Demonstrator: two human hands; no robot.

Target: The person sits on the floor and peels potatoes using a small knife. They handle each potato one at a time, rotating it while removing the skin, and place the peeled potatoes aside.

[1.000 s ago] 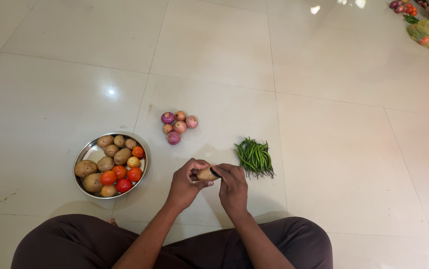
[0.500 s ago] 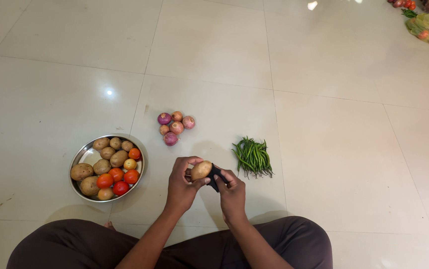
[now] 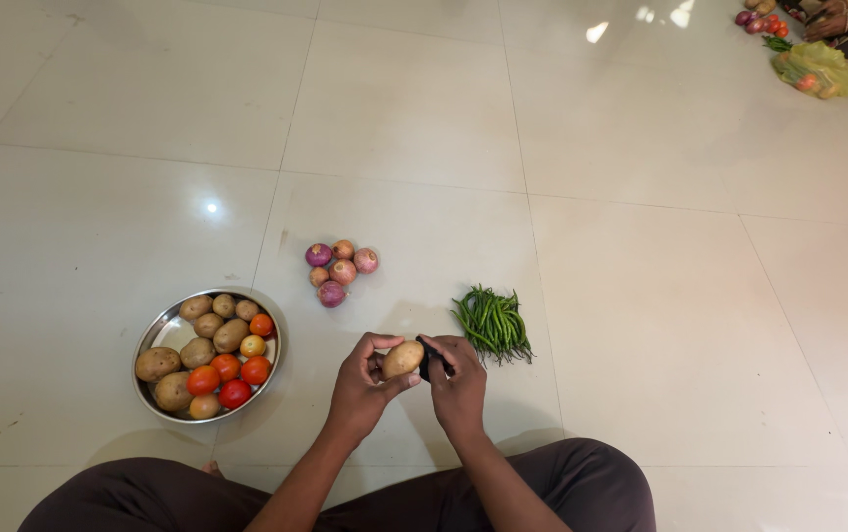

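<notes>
Nearest of all, the person's crossed legs in dark brown trousers (image 3: 582,483) filled the bottom of the view, and both bare forearms reached forward from them over the pale tiled floor (image 3: 641,296). The left hand (image 3: 363,379) was curled around a small brown potato (image 3: 402,359), fingers and thumb closed on it and holding it up above the floor. The right hand (image 3: 458,379) was closed on a black peeler (image 3: 426,357), whose dark end lay against the right side of the potato; little of the tool showed past the fingers, so its blade could not be made out.

Just beyond the right hand, a heap of green chillies (image 3: 492,323) lay on the floor, close to the knuckles but apart from them. To the left of the hands stood a round steel bowl (image 3: 170,327) holding more potatoes along with red tomatoes (image 3: 232,379) and one yellowish one. Farther out, between the bowl and the chillies, a small cluster of purple and pink onions (image 3: 337,267) sat together on a tile.

Far off in the top right corner, another person's hand (image 3: 828,22) rested near a yellow-green plastic bag (image 3: 818,69) and a few more vegetables.
</notes>
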